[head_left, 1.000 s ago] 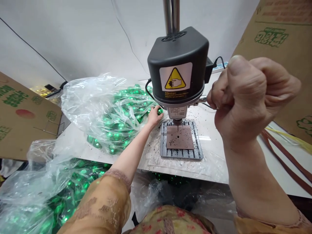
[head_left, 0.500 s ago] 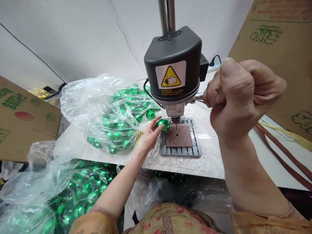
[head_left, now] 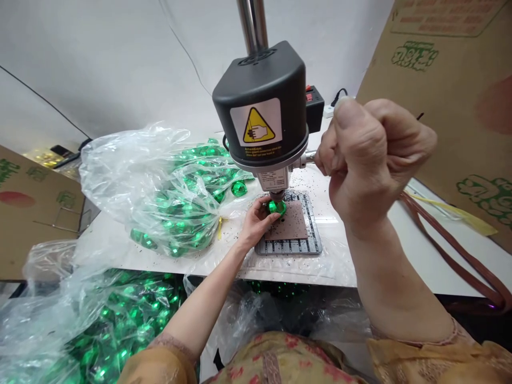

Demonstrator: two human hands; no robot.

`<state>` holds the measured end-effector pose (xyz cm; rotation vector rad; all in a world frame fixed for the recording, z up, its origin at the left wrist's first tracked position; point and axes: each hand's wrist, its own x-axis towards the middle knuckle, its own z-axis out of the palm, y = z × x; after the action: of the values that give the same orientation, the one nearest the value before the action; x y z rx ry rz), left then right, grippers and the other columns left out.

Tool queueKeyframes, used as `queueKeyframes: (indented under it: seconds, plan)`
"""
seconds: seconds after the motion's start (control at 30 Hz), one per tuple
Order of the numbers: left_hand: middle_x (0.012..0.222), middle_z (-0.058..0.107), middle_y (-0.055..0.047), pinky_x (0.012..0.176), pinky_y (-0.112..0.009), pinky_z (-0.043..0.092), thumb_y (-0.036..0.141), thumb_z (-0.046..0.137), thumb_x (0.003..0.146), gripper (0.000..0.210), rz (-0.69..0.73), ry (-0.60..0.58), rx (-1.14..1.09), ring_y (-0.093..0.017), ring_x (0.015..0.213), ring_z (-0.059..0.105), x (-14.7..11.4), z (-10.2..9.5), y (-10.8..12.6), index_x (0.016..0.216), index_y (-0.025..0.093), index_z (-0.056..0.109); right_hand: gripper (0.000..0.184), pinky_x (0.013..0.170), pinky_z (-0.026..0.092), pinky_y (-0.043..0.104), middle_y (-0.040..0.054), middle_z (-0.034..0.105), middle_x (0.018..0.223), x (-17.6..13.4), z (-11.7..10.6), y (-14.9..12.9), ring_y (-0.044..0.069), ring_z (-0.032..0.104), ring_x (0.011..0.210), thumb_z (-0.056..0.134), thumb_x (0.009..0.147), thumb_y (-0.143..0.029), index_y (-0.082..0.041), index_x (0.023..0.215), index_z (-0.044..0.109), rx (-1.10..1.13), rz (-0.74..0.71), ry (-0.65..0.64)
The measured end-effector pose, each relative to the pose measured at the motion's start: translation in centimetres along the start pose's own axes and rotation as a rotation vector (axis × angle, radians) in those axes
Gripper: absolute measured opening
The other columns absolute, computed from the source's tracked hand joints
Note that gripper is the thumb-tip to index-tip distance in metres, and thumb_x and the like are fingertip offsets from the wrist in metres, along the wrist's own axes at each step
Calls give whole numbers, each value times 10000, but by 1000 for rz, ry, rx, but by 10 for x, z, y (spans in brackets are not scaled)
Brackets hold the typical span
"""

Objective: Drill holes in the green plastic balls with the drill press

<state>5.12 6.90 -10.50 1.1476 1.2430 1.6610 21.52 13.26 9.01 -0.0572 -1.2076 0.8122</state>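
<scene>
A brown strap (head_left: pixel 474 262) is lying near a yellow strip (head_left: pixel 476 223) and a printed cardboard box (head_left: pixel 444 114); a thin cord (head_left: pixel 183 47) is running down the white wall (head_left: pixel 116 58).

A head-worn camera looks forward and down on the nearby drill press (head_left: pixel 260 114).

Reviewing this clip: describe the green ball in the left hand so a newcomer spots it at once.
Find the black drill press with a yellow warning triangle, then look down to its chuck, above the brown plate. There, a shiny faceted green ball sits in the left hand. Unlike the other green balls, it is held between fingers and thumb.
</scene>
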Motion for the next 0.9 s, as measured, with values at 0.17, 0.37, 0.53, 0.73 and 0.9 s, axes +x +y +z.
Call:
queueKeyframes:
  seconds: [0.17,0.37,0.53,0.73,0.9]
  plan:
    - [1153,744,-76,975,-367,551,395,947,691,595,8,-44,3,-226,1059,709,0,2,-5,1183,207,671,520,446,224,299,-54,306,482,1,-1,2,59,368,421,640,909,-224,-201,559,256,6,-24,-9]
    - [1229,723,-92,1070,-414,526,408,935,706,605,23,-68,51,-251,1165,685,-5,4,-4,1205,214,653,526,447,222,322,-44,282,486,0,-2,2,79,336,422,642,906,-252,-205,571,239,-43,-23,-11]
    - [1228,708,-86,1070,-431,525,437,901,747,564,35,-37,168,-256,1185,667,-15,14,3,1186,217,624,549,446,235,320,-42,249,507,-1,-3,3,77,317,430,638,916,-337,-210,586,218,-109,-8,-7]
    - [1224,703,-98,1012,-417,540,463,890,754,554,-12,65,208,-242,1113,682,-21,23,7,1164,211,616,553,459,233,339,-35,249,502,0,-4,1,90,289,441,645,909,-371,-217,576,231,-127,20,-14]
    - [1236,703,-111,1023,-425,535,476,897,741,593,-22,36,202,-249,1130,680,-23,22,7,1182,206,608,539,478,248,357,-24,270,509,-3,-4,1,108,292,464,635,908,-434,-229,574,265,-182,53,4]
